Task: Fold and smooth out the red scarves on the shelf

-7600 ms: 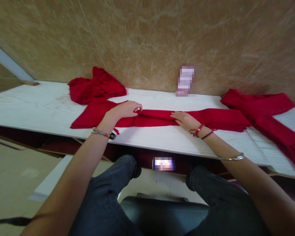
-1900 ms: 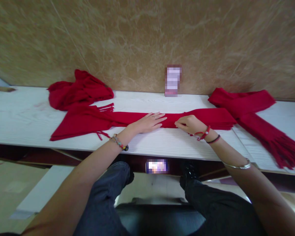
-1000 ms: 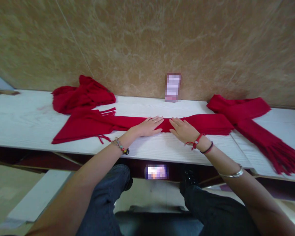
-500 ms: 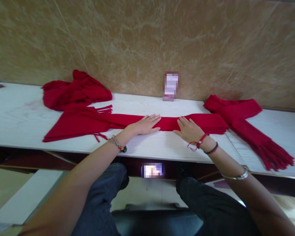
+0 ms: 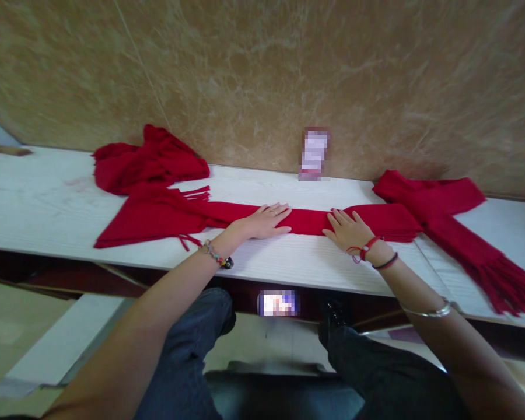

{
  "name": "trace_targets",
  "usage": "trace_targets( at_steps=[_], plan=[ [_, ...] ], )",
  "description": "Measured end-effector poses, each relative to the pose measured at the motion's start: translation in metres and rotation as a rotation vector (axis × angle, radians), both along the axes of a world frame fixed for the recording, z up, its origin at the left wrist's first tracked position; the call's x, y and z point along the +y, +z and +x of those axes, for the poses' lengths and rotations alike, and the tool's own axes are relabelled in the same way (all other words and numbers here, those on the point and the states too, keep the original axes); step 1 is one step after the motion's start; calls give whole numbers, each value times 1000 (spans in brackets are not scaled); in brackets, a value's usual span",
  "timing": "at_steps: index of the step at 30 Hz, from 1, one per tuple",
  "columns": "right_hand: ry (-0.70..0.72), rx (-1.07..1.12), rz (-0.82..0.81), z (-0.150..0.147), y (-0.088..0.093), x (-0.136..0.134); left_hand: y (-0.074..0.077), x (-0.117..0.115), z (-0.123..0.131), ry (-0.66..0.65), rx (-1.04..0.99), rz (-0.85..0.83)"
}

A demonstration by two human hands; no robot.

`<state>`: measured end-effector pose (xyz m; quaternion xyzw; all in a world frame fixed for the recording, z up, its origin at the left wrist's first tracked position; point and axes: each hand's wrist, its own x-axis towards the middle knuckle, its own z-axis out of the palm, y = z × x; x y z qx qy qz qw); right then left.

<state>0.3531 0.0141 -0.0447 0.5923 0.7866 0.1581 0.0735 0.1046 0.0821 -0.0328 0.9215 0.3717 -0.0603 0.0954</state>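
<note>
Red scarf (image 5: 308, 221) — folded narrow, lying flat

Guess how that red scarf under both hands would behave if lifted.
The red scarf would probably droop, since its cloth gathers into creases toward the left. Its layers might slide apart: stacked edges show at the right end.

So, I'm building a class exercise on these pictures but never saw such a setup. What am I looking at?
There is no machine, just somebody's bare hands, the left hand and right hand, seen by a camera worn on the head looking forward and down. On the white surface lies a folded red cloth, with a crumpled red cloth behind it to the left and a fringed red scarf to the right. Both hands rest palm down on the folded red cloth; neither seems to grip it.
</note>
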Motion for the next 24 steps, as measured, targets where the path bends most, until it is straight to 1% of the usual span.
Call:
trace_targets(
  at_steps=[5,8,10,11,13,15,17,20,24],
  plan=[
    [-5,11,-10,0,4,1,-2,1,-15,22,5,0],
    [-26,16,-48,-3,11,4,-2,-1,-23,25,11,17],
    [-3,34,-66,-10,17,7,-2,-2,-26,26,14,33],
    [32,55,-73,-16,19,9,-2,-3,-28,20,12,40],
    [150,111,-99,-31,23,13,-2,-3,-31,-1,4,51],
    [288,139,-161,-47,22,16,0,-3,-36,-15,1,58],
    [381,124,-219,-59,19,18,2,-4,-42,4,19,55],
    [424,82,-250,-68,14,19,5,-7,-50,61,55,21],
    [486,25,-277,-64,14,19,5,-10,-55,91,55,-12]
  ],
)
